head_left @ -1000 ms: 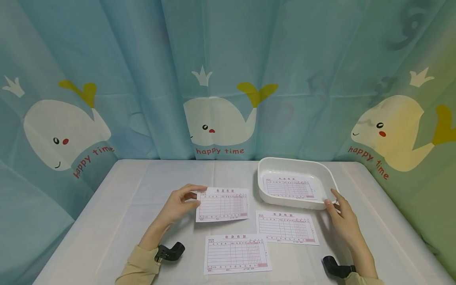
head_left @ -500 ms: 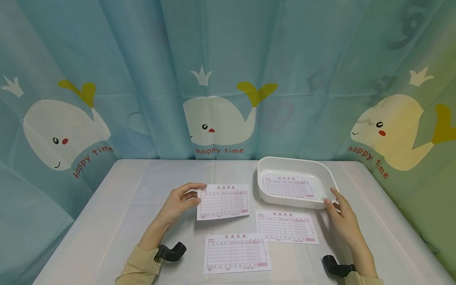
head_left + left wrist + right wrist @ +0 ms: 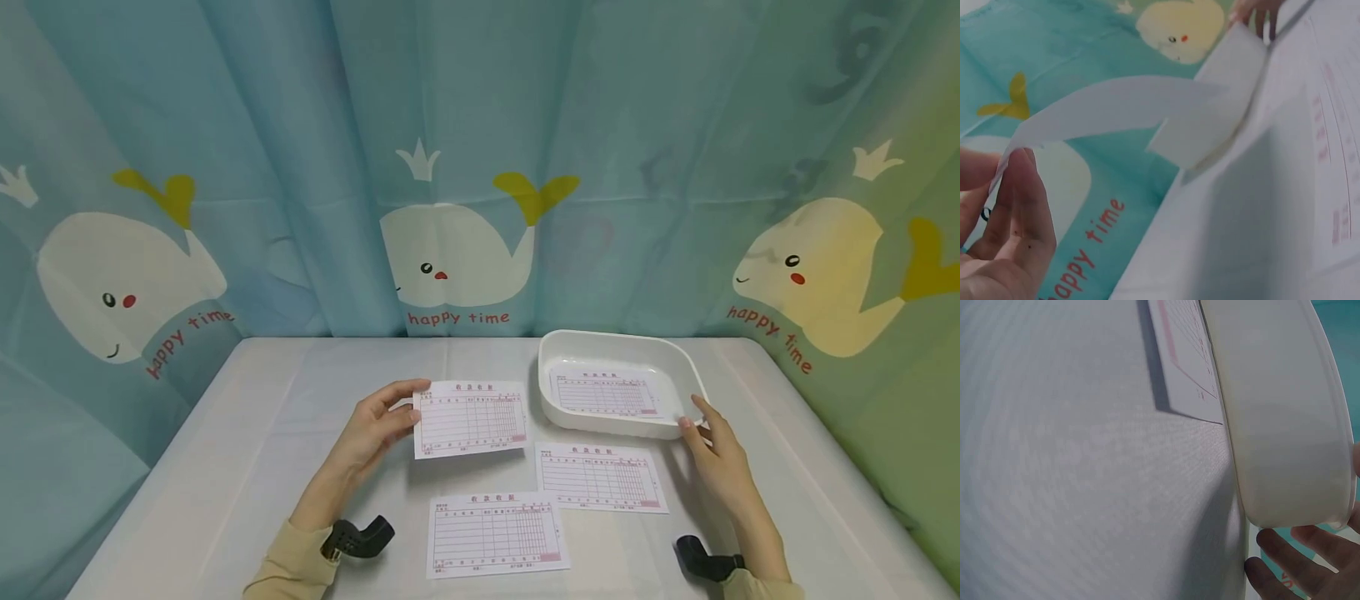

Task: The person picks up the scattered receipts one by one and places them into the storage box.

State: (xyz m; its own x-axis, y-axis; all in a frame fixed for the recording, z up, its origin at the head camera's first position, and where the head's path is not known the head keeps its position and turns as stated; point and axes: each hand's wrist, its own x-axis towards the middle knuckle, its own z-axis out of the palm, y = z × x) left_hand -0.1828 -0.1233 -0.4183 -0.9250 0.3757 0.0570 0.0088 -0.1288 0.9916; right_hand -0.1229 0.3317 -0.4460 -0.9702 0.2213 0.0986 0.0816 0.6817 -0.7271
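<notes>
My left hand pinches the left edge of a receipt slip printed with a red table. In the left wrist view this slip bends between thumb and fingers, raised above the table. At the near right corner of a white plastic tray, my right hand grips the rim. The right wrist view has its fingers round the end of the tray wall. Another receipt slip lies flat in the tray.
Two more receipt slips lie on the white-clothed table: one slip just before the tray, the other slip nearer the front. A blue-green whale-print curtain hangs behind the table.
The left hand has lifted the pinched slip slightly higher off the table, and the shadow below it has grown. The right hand and the tray keep their places.
</notes>
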